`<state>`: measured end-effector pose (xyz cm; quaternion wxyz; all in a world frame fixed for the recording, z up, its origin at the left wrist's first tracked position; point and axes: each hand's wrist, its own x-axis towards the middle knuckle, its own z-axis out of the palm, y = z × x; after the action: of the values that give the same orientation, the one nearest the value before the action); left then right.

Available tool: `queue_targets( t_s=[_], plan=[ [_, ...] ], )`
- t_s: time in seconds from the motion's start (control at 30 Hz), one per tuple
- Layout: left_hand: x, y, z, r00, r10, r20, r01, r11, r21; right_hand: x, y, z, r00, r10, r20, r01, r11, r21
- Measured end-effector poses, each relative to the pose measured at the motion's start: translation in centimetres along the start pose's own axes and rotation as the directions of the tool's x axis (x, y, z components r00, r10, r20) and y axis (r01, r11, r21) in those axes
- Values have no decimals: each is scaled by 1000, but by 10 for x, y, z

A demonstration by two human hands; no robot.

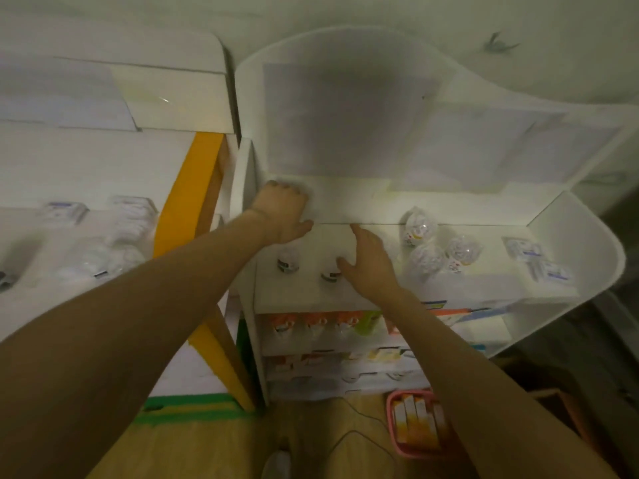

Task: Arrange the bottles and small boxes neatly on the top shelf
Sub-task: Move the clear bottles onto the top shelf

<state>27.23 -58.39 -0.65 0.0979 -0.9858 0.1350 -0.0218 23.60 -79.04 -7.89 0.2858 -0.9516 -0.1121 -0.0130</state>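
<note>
1. On the top shelf of the white cabinet, things look only partly sorted: two dark-capped bottles stand side by side at the left, a loose cluster of clear round bottles sits in the middle, and small boxes lie at the right end, near the curved side wall.
2. My guess is that the middle cluster needs lining up, since its pieces stand unevenly; the boxes look roughly stacked but not squared.
3. Left hand reaches to the back left corner of the shelf with its fingers curled; blur hides whether it holds anything.
4. Right hand hovers with fingers spread and relaxed just beside the second dark-capped bottle, holding nothing.
5. Shelf boards look smooth, matte and white, with rounded outer edges.
6. Round bottles seem to be glossy clear plastic with printed labels; the boxes are clear-fronted with blue print, details too blurred to read.
</note>
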Motion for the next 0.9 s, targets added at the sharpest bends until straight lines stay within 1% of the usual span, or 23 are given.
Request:
queue_targets(
  t_s=[0.13, 0.2, 0.23, 0.37, 0.43, 0.5, 0.6, 0.73, 0.8, 0.9],
  plan=[
    [-26, -11, -17, 981, 6, -192, -1, 1000, 26, -3, -22, -12, 984, -95, -148, 96, 995, 3],
    [-43, -18, -24, 973, -23, -228, 39, 997, 65, 1, -36, -13, 967, -132, -216, 140, 990, 22],
    [-53, -22, -26, 971, -51, -234, 71, 994, 80, 3, -45, -12, 964, -138, -229, 146, 989, 18],
    [-88, -43, -37, 955, -177, -238, 199, 978, 69, 12, -84, -9, 969, -122, -214, 120, 992, -22],
    [-106, -59, -45, 944, -206, -256, 229, 972, 61, 13, -106, -8, 969, -114, -220, 117, 993, 2],
    [-127, -77, -48, 938, -233, -258, 254, 966, 48, 13, -129, -7, 958, -145, -248, 152, 988, 12],
    [-162, -109, -43, 924, -316, -217, 322, 947, -8, 10, -167, -4, 940, -194, -282, 202, 979, -3],
    [-216, -154, -32, 907, -388, -163, 397, 917, 26, -3, -221, 14, 934, -228, -275, 222, 974, -52],
    [-241, -178, -28, 890, -433, -141, 440, 898, 24, -12, -249, 28, 930, -286, -231, 262, 956, -131],
    [-277, -216, -27, 865, -486, -124, 489, 872, -1, -27, -295, 50, 908, -385, -164, 323, 894, -309]
  ],
)
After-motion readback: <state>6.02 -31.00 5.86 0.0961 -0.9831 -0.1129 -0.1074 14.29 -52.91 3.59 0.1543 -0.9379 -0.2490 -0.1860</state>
